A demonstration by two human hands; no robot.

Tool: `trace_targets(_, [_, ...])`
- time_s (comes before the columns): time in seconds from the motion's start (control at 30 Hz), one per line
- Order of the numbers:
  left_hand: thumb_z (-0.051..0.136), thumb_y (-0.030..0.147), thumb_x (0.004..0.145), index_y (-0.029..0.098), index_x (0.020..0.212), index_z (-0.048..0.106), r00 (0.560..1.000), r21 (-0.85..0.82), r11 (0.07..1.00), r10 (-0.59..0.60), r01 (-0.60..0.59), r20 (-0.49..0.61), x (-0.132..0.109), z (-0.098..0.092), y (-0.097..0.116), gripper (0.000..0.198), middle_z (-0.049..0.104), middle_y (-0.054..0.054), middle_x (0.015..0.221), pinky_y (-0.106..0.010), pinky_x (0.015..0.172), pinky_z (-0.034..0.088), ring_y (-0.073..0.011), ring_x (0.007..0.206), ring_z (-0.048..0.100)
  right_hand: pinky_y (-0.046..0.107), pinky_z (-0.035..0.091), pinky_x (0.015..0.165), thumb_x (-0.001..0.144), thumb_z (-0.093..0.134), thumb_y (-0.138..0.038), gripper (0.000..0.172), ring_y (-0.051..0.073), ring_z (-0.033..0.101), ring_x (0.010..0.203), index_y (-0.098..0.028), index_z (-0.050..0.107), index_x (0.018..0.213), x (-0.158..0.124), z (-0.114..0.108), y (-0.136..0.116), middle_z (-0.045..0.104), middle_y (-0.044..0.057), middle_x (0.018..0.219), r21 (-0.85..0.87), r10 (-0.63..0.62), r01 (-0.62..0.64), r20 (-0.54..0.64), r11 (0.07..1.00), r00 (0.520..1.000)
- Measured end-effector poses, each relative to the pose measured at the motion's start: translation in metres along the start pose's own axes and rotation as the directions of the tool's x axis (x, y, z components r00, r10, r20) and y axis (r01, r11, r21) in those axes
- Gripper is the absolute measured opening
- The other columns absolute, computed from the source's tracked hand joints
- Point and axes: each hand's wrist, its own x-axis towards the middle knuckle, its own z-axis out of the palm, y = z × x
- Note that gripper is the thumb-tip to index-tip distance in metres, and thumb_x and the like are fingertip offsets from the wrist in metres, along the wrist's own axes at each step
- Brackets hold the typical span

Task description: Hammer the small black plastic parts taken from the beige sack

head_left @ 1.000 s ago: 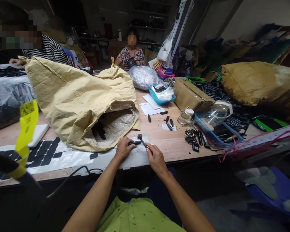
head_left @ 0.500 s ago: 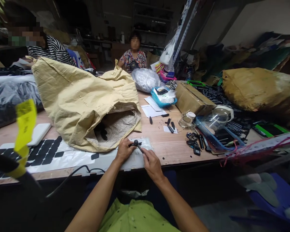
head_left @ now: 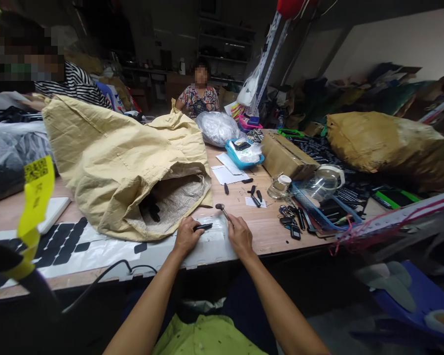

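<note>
Since half a second ago the small round-headed metal hammer (head_left: 219,207) is lifted rightward off the slim black plastic piece (head_left: 203,227), with the right hand (head_left: 240,235) closed round its handle and the left hand (head_left: 187,237) pinching the piece down on the white foam mat (head_left: 207,246), tapping likely midway.

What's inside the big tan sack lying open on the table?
A few black pieces lie on the woven lining at the sack mouth; anything deeper is covered.

I see a big tan sack (head_left: 126,158) lying open on the wooden table (head_left: 266,229). Behind it are a clear plastic bag (head_left: 217,127) and a blue tray (head_left: 234,157). A cardboard box (head_left: 286,157) sits to the right, and a glass jar (head_left: 279,187) stands near a bunch of keys (head_left: 291,219). A person (head_left: 200,101) sits at the far end.
</note>
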Motion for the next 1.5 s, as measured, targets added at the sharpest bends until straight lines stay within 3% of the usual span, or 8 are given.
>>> trace_targets(0.43, [0.051, 0.034, 0.088, 0.022, 0.091, 0.064, 0.997, -0.017, 0.997, 0.073, -0.073, -0.004, -0.007, -0.015, 0.004, 0.017, 0.068, -0.005, 0.087, -0.039, 0.082, 0.051, -0.0236, 0.085, 0.062, 0.031, 0.036, 0.07, 0.089, 0.052, -0.017, 0.032, 0.022, 0.051, 0.089, -0.022, 0.064, 0.118, 0.027, 0.023, -0.004, 0.06, 0.009, 0.096, -0.402, 0.044, -0.041, -0.002, 0.915, 0.999])
trace_targets(0.67, [0.043, 0.037, 0.098, 0.023, 0.107, 0.065, 0.881, -0.224, 0.921, 0.376, -0.32, 0.287, -0.119, -0.004, 0.014, 0.027, 0.069, -0.006, 0.087, -0.03, 0.075, 0.052, -0.0195, 0.078, 0.065, 0.032, 0.036, 0.072, 0.09, 0.05, -0.018, 0.033, 0.023, 0.05, 0.091, -0.021, 0.063, 0.12, 0.028, 0.019, -0.007, 0.06, 0.009, 0.098, -0.406, 0.066, -0.047, 0.034, 0.913, 0.997])
trace_targets(0.83, [0.04, 0.037, 0.097, 0.023, 0.107, 0.065, 0.835, -0.006, 0.997, -0.059, 0.074, 0.547, -0.156, 0.027, -0.002, 0.03, 0.072, -0.006, 0.093, -0.032, 0.081, 0.053, -0.0213, 0.086, 0.069, 0.032, 0.036, 0.071, 0.09, 0.049, -0.018, 0.033, 0.023, 0.05, 0.091, -0.02, 0.063, 0.119, 0.027, 0.018, -0.005, 0.059, 0.01, 0.098, -0.405, 0.072, -0.054, 0.03, 0.913, 0.997])
trace_targets(0.93, [0.055, 0.036, 0.088, 0.023, 0.111, 0.068, 0.679, 0.252, 0.947, -0.32, 0.201, 0.66, -0.146, 0.031, -0.009, 0.029, 0.075, -0.009, 0.1, -0.036, 0.087, 0.053, -0.0279, 0.101, 0.069, 0.032, 0.035, 0.07, 0.09, 0.048, -0.017, 0.031, 0.023, 0.05, 0.09, -0.019, 0.064, 0.117, 0.026, 0.018, -0.002, 0.059, 0.011, 0.096, -0.39, 0.061, -0.05, 0.018, 0.919, 0.998])
trace_targets(1.1, [0.075, 0.034, 0.069, 0.023, 0.1, 0.075, 0.617, 0.194, 0.977, -0.209, 0.093, 0.759, -0.117, -0.001, 0.019, 0.033, 0.076, -0.009, 0.094, -0.036, 0.079, 0.053, -0.0305, 0.091, 0.071, 0.032, 0.035, 0.069, 0.089, 0.05, -0.017, 0.03, 0.024, 0.049, 0.089, -0.02, 0.064, 0.116, 0.025, 0.018, 0.002, 0.058, 0.011, 0.095, -0.374, 0.037, -0.031, 0.01, 0.927, 0.999])
trace_targets(1.3, [0.056, 0.045, 0.089, 0.018, 0.107, 0.068, 0.947, 0.078, 0.96, -0.278, 0.268, 0.16, -0.028, -0.068, 0.043, 0.036, 0.071, -0.006, 0.085, -0.034, 0.073, 0.053, -0.0236, 0.079, 0.067, 0.031, 0.034, 0.069, 0.09, 0.048, -0.017, 0.031, 0.024, 0.049, 0.089, -0.019, 0.064, 0.116, 0.024, 0.019, 0.002, 0.058, 0.01, 0.095, -0.374, 0.037, -0.034, 0.0, 0.927, 0.999])
trace_targets(1.4, [0.062, 0.04, 0.085, 0.009, 0.122, 0.058, 0.815, 0.202, 0.808, -0.477, 0.554, -0.329, 0.013, -0.088, 0.021, 0.049, 0.067, -0.022, 0.11, -0.047, 0.084, 0.053, -0.036, 0.102, 0.065, 0.031, 0.034, 0.069, 0.089, 0.047, -0.016, 0.031, 0.024, 0.049, 0.089, -0.019, 0.065, 0.115, 0.024, 0.019, 0.001, 0.059, 0.01, 0.094, -0.374, 0.039, -0.038, -0.004, 0.927, 0.999])
trace_targets(1.5, [0.066, 0.037, 0.082, 0.004, 0.118, 0.056, 0.656, 0.2, 0.647, -0.607, 0.736, -0.449, 0.03, -0.094, -0.005, 0.051, 0.063, -0.031, 0.113, -0.055, 0.085, 0.051, -0.0435, 0.107, 0.063, 0.031, 0.034, 0.069, 0.089, 0.048, -0.016, 0.031, 0.023, 0.049, 0.089, -0.019, 0.065, 0.114, 0.025, 0.019, 0.0, 0.059, 0.01, 0.094, -0.376, 0.037, -0.036, -0.005, 0.926, 0.999])
